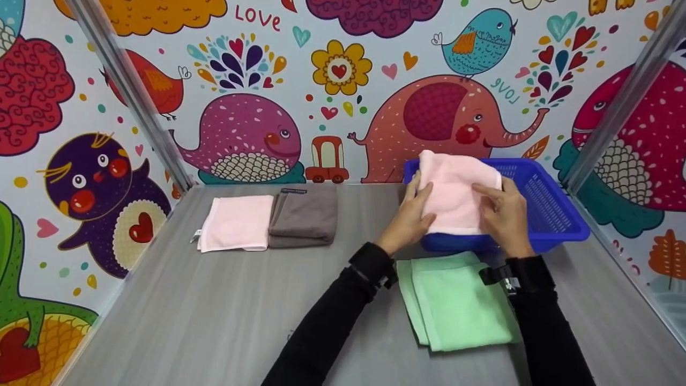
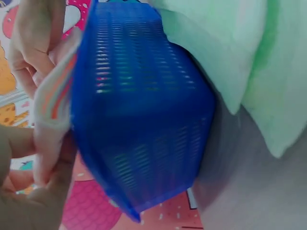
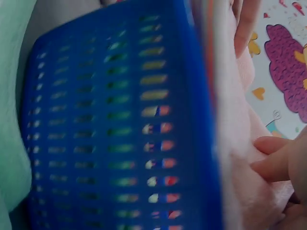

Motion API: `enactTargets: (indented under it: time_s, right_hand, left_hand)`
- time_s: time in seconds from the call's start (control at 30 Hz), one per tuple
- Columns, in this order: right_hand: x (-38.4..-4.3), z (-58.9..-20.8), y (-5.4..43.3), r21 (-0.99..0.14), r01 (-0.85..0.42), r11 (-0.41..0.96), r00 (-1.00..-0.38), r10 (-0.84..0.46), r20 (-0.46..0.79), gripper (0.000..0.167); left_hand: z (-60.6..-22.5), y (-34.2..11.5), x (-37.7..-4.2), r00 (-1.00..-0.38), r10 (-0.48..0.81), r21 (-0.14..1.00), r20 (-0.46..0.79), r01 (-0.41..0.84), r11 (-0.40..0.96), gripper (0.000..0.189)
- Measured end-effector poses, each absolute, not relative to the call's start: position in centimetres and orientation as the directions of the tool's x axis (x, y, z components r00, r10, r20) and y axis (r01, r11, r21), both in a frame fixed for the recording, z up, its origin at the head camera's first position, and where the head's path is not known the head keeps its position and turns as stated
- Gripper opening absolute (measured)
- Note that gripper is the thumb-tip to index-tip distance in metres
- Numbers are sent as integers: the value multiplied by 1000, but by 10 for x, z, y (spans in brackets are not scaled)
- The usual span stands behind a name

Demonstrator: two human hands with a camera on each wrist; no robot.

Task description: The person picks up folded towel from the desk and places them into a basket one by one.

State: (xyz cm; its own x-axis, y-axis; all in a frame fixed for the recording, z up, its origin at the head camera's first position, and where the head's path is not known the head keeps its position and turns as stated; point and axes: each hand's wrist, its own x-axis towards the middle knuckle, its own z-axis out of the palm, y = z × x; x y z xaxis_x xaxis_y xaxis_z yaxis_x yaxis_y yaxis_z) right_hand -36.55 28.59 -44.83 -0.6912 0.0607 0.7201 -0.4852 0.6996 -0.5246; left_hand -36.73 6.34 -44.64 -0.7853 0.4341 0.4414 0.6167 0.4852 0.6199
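A folded pink towel [image 1: 455, 195] is held up between both hands, over the near left part of a blue plastic basket [image 1: 552, 206]. My left hand [image 1: 410, 217] grips its left edge, thumb on the near face. On the other side my right hand [image 1: 504, 217] pinches the towel's right edge. In the left wrist view the pink towel [image 2: 48, 110] shows folded layers with an orange stripe, close beside the basket rim. A folded green towel [image 1: 463, 305] lies on the table in front of the basket, partly under the right forearm.
At the table's left rear lie a folded pink towel [image 1: 236, 222] with a white tag and a folded grey towel [image 1: 304, 217], side by side. The grey table [image 1: 214, 316] ends at printed cartoon walls [image 1: 343, 107] with metal corner posts.
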Motion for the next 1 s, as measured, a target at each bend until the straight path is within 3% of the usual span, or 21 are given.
enactTargets:
  time_s: [0.2, 0.37, 0.53, 0.67, 0.8, 0.87, 1.0]
  right_hand:
    - [-375, -461, 297, -496, -485, 720, -679, 47, 732, 27]
    - [-380, -465, 300, -521, -418, 744, -775, 7, 632, 28]
    - [-380, -464, 298, -542, -321, 777, -847, 21, 531, 25]
    - [-378, -462, 292, -458, -280, 844, -854, -1, 521, 29]
    - [-376, -460, 284, -292, -289, 912, -869, -122, 480, 35]
    - [-374, -460, 282, -215, -312, 926, -884, -200, 423, 38]
    - [-371, -460, 281, -182, -320, 930, -927, -269, 260, 48]
  left_hand:
    - [-452, 78, -376, -765, 466, 499, 444, 643, 581, 51]
    - [-459, 84, -375, -778, 481, 287, 405, 607, 741, 38]
    - [-463, 84, -377, -830, 472, 79, 297, 514, 854, 43]
    - [-463, 83, -380, -850, 485, 20, 206, 500, 866, 49]
    - [-463, 84, -383, -854, 493, -51, 165, 492, 869, 50]
    - [-462, 85, -383, -854, 494, -87, 161, 486, 869, 49]
    - [-462, 87, -383, -855, 497, -104, 150, 486, 868, 50]
